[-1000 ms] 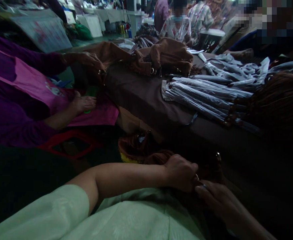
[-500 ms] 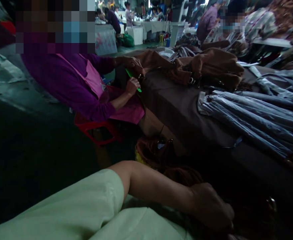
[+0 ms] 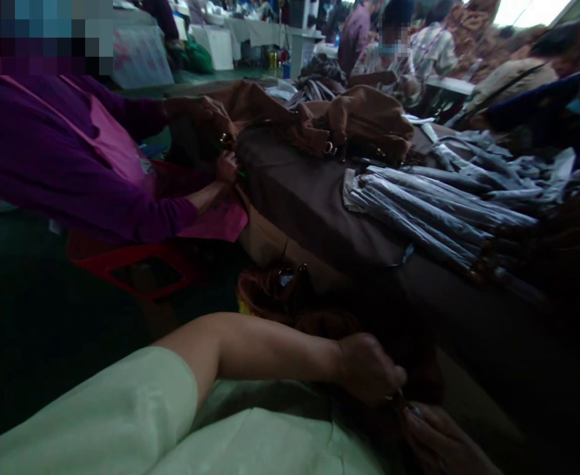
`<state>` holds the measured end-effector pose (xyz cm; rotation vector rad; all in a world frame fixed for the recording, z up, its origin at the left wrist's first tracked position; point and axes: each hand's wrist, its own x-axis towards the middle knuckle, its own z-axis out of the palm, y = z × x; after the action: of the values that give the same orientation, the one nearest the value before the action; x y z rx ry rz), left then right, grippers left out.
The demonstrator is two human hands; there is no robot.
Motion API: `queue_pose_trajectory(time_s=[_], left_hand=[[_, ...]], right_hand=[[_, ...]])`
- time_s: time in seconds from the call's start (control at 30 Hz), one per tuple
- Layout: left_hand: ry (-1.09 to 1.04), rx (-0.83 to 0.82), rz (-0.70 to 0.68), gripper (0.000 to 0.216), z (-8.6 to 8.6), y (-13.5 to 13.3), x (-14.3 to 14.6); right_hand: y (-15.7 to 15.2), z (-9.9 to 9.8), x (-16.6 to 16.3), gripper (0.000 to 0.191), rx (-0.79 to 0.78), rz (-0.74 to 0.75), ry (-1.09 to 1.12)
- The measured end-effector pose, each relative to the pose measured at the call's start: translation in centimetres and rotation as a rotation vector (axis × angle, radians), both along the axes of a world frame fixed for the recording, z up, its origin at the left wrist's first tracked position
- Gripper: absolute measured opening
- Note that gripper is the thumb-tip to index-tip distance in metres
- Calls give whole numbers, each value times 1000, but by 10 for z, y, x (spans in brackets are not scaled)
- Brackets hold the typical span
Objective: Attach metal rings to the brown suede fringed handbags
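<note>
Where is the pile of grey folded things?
In the head view, the pile of grey folded things lies on the right side of the brown table, just in front of the heaped brown bags.

The person wears a pale green top of smooth, faintly glossy cloth. Its short left sleeve [image 3: 121,402] ends above the elbow in a plain rounded hem, leaving the forearm bare down to the left hand [image 3: 369,368]. The same pale green cloth spreads over the lap at 6 o'clock in the view, with soft folds and one seam line running down it. The right hand [image 3: 443,442], at 5 o'clock, is bare too; in the dim light no ring or watch can be made out.
</note>
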<state>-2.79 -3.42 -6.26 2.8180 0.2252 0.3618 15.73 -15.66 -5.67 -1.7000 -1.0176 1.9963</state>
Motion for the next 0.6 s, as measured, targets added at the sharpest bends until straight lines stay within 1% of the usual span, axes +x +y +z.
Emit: queue_pose_trajectory(time_s=[0.1, 0.17, 0.23, 0.27, 0.33, 0.4, 0.43, 0.47, 0.5, 0.53, 0.6], left_hand=[[-72, 3, -104, 24, 1, 5, -5], [-70, 13, -155, 24, -2, 4, -6], [-25, 30, -140, 22, -7, 0, -7], [-3, 36, -112, 20, -9, -4, -6], [26, 42, -52, 18, -13, -13, -6], [33, 46, -31, 18, -14, -23, -6], [34, 51, -38, 18, -13, -26, -6], [29, 50, -50, 18, -11, -28, -6], [13, 34, -50, 19, -8, -29, -6], [-9, 10, -9, 21, -3, -28, -5], [-73, -67, 141, 30, 9, -23, -2]], right_hand=[[10, 5, -5, 58, -52, 87, 215], [15, 10, -10, 57, -73, 115, 251], [15, 18, -18, 55, -74, 115, 159], [14, 23, -22, 54, -44, 123, 65], [11, 34, -29, 53, 94, 177, -213], [7, 43, -32, 47, 257, 305, -468], [6, 46, -31, 44, 306, 367, -541], [5, 48, -28, 41, 316, 412, -550], [4, 49, -25, 42, 296, 430, -499], [3, 48, -21, 43, 288, 419, -459], [1, 45, -12, 48, 246, 319, -301]])
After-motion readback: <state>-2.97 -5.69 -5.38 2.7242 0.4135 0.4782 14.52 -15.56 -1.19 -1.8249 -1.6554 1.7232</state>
